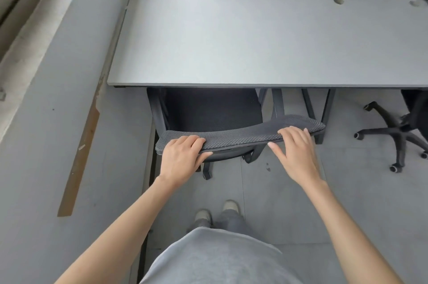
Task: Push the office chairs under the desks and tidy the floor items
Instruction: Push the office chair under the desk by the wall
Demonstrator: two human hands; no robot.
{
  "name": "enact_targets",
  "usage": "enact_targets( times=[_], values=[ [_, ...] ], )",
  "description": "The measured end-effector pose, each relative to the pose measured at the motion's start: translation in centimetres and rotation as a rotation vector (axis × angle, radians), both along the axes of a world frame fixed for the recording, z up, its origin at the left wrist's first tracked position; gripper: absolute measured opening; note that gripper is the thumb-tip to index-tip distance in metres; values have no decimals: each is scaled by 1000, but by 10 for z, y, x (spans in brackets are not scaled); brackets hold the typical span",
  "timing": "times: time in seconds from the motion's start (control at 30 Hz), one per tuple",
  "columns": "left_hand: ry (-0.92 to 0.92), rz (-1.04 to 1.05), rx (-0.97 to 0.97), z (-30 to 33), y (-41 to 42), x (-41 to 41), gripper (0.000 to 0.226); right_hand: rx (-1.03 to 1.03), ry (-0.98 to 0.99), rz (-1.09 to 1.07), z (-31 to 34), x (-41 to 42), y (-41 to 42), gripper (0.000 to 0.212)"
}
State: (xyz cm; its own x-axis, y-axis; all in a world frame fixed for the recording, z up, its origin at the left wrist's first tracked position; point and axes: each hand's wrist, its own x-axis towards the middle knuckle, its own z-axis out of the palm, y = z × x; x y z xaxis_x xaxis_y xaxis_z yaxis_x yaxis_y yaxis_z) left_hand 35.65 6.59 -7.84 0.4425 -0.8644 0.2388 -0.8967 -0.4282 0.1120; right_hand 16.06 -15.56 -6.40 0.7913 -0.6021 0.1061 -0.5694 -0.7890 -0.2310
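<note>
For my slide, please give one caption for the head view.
Both hands on the chair backrest, seat under the desk.

My left hand gripping the black chair's backrest, my right hand resting on it, seat tucked under the grey desk, second chair far right.
</note>
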Motion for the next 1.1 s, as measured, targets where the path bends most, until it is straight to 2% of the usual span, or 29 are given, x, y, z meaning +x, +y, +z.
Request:
enact_targets(
  times=[0.3, 0.4, 0.67, 1.1],
  values=[
    [-96, -170, -37, 1, -1, 9, 46, -73, -78, -95, -9, -46, 36, 42],
    [-95, -204, -28, 3, -8, 11, 47, -80, -100, -99, -12, -54, 32, 48],
    [-26, -192, 5, 3, -49, -7, 47, -42, -71, -63, -7, -69, -27, 61],
    [23, -107, 8, 7, -137, -42, 49, -34, -127, -8, -7, -85, -131, 60]
  ],
)
